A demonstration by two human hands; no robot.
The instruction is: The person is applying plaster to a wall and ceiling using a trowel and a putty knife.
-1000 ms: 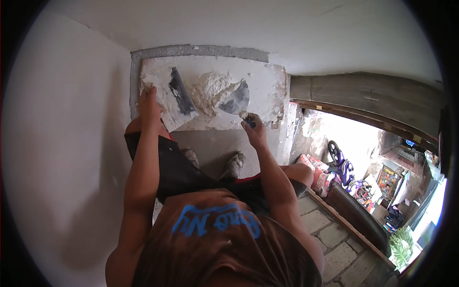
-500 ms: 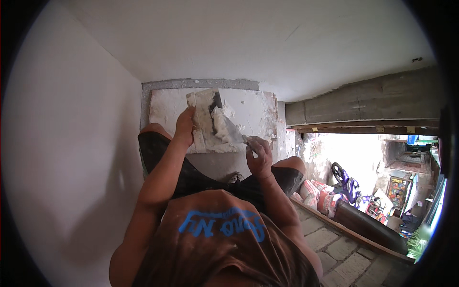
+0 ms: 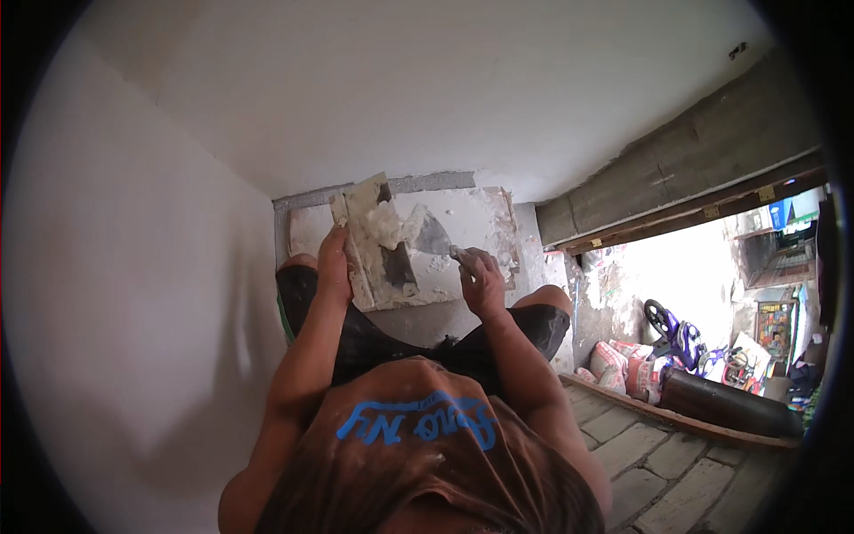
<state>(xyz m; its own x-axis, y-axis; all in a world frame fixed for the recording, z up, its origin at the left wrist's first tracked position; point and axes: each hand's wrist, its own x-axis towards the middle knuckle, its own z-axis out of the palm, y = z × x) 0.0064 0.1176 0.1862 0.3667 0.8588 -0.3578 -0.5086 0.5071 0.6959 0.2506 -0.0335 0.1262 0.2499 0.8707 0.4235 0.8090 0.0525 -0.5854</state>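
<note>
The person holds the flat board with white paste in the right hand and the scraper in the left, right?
Not quite: the head view shows the board in the left hand and the scraper in the right hand.

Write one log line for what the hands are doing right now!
left hand: holds plaster board | right hand: grips putty knife | blade: at white plaster lump on board | place: white walls, platform underfoot
</note>
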